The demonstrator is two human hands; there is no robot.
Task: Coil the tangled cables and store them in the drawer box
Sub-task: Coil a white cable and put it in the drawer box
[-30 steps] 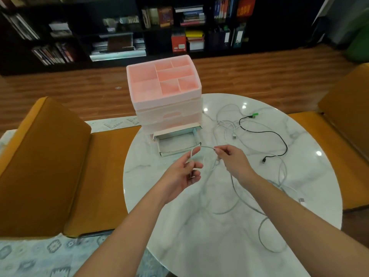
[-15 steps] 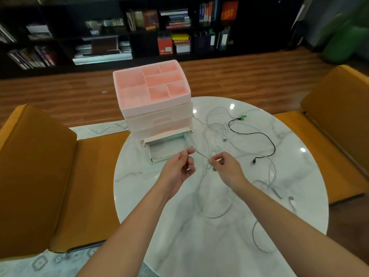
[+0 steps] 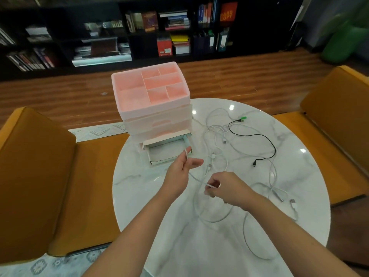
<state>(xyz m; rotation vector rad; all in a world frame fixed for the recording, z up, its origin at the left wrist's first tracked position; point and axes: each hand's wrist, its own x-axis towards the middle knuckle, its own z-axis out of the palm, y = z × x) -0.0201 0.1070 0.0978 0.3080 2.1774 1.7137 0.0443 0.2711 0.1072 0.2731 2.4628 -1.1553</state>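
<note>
The white cable (image 3: 196, 179) ran from the left hand (image 3: 180, 169) (looped over a finger, thumb out) to the right hand's (image 3: 223, 187) pinching fingertips.

A round white marble table (image 3: 159, 246) carries everything. At its far left edge stands a pink drawer box (image 3: 153, 108), its bottom drawer (image 3: 167, 151) pulled out over the tabletop. To the right of the box, white cables (image 3: 217, 132) lie in a loose tangle that trails toward the near edge. A black cable (image 3: 259, 136) with a green plug curves across the tangle on the far right.
</note>
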